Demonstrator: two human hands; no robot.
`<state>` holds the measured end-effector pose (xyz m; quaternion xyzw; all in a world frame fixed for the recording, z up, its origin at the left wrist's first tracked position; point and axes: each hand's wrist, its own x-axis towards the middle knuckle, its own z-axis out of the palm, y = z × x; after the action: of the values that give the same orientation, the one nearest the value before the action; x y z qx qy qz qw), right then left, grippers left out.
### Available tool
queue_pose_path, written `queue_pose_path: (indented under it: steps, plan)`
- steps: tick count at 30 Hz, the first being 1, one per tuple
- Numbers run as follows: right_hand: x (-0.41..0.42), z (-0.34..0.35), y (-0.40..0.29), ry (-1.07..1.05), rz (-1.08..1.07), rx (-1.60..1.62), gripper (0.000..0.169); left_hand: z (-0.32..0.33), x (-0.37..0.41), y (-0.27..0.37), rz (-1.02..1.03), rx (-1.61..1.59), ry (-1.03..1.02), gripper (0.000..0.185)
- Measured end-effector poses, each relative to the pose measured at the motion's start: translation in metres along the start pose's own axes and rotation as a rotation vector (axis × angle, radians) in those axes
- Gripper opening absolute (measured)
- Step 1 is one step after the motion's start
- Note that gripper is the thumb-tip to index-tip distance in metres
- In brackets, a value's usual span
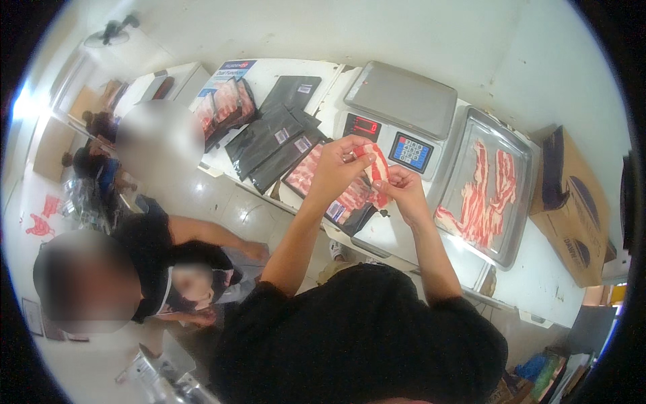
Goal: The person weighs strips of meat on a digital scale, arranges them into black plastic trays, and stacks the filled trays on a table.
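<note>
Between both hands hangs a strip of raw streaky meat (376, 164); my left hand (348, 164) pinches its upper end and my right hand (401, 189) grips it lower down. Beneath the hands lies a black plastic pack (364, 218) with sliced meat (355, 194) laid on it and a printed label. Just behind is a digital weighing scale (436, 151) with a bare steel platform (404, 98) and a lit red display. To the right, a steel tray (520, 202) holds several loose meat strips (477, 217).
Black plastic packs (267, 139) with labels lie left of the scale, near packed meat slices (232, 101). A cardboard box (573, 212) stands right of the tray. A person in a dark shirt (146, 252) is close at the left, one arm reaching towards the table.
</note>
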<state>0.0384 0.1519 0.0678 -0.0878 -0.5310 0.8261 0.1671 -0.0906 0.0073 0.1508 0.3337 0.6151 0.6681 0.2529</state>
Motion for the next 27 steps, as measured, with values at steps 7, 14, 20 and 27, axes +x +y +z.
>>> queue_pose_path:
  steps: [7, 14, 20, 27]
  plan:
    - [0.003, 0.000, 0.013, -0.001, -0.049, -0.091, 0.028, 0.000, -0.009, -0.006, -0.043, -0.103, 0.035, 0.024]
    - [0.024, -0.046, 0.048, -0.254, -0.012, 0.603, 0.065, -0.004, -0.029, 0.014, 0.155, 0.051, -0.063, 0.029]
    - [0.010, -0.017, 0.042, -0.059, 0.079, 0.610, 0.081, 0.021, -0.037, 0.041, -0.071, -0.126, -0.061, 0.036]
    - [-0.040, 0.013, 0.043, -0.423, 0.245, 1.259, 0.086, -0.003, -0.052, -0.034, 0.087, 0.038, 0.272, 0.035]
